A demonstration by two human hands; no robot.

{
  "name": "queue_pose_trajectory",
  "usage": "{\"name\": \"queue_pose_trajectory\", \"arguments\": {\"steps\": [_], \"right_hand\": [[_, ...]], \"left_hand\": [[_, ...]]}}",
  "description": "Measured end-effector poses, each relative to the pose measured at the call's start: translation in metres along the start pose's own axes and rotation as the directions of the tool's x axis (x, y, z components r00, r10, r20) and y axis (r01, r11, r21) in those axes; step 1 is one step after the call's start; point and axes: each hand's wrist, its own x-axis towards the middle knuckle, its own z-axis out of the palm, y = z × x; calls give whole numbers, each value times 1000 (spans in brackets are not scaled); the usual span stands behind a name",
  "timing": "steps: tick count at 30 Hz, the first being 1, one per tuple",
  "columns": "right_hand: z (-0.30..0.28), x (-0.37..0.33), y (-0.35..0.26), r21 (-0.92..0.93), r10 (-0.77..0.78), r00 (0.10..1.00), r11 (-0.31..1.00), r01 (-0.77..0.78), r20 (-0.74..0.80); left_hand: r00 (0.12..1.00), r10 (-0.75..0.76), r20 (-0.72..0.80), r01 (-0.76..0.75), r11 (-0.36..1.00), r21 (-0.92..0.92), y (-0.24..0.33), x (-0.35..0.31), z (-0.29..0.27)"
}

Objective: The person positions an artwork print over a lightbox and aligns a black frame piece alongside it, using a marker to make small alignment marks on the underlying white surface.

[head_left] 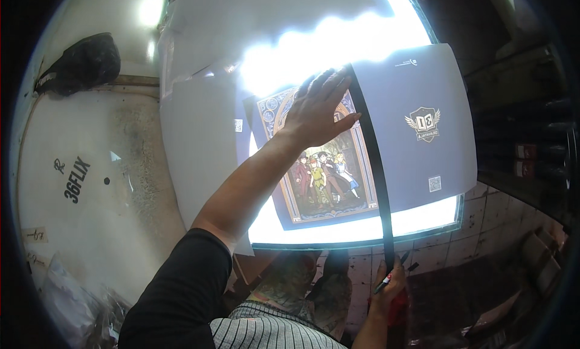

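A large printed sheet (417, 161) lies on a brightly lit light table (356, 229); one panel carries a colourful cartoon group, the other a winged shield emblem. Across the sheet, between the two panels, runs a long black strip (376, 161) like a straightedge. My left hand (320, 107) presses flat on the picture panel, fingers stretched out, fingertips and thumb against the strip's far part. At the strip's near end, past the table's front edge, my right hand (389, 282) is closed round the strip and a slim dark pen-like tool (382, 284). Its exact kind is unclear.
To the left stands a pale, worn worktop (84, 137) with a black bag-like bundle (81, 65) at its back and clear plastic wrapping (72, 294) near its front. Tiled floor (483, 222) shows beyond the light table. Dark shelving with boxes (538, 252) fills the right side.
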Motion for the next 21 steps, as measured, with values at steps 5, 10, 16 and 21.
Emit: {"name": "queue_pose_trajectory", "arguments": {"steps": [5, 10, 16, 21], "right_hand": [[1, 1, -1, 50, 1, 1000, 999, -1, -12], [3, -1, -2, 41, -14, 1000, 999, 14, -21], [1, -2, 1, -81, -33, 999, 996, 32, -14], [0, 6, 1, -71, -44, 999, 997, 43, -17]], "left_hand": [[1000, 8, -15, -8, 1000, 8, -2, 0, 1], [1000, 5, -10, -5, 1000, 4, -3, -3, 0], [994, -53, 94, 62, 993, -104, 9, 7, -2], [1000, -11, 27, 15, 986, -164, 6, 9, -3]]}}
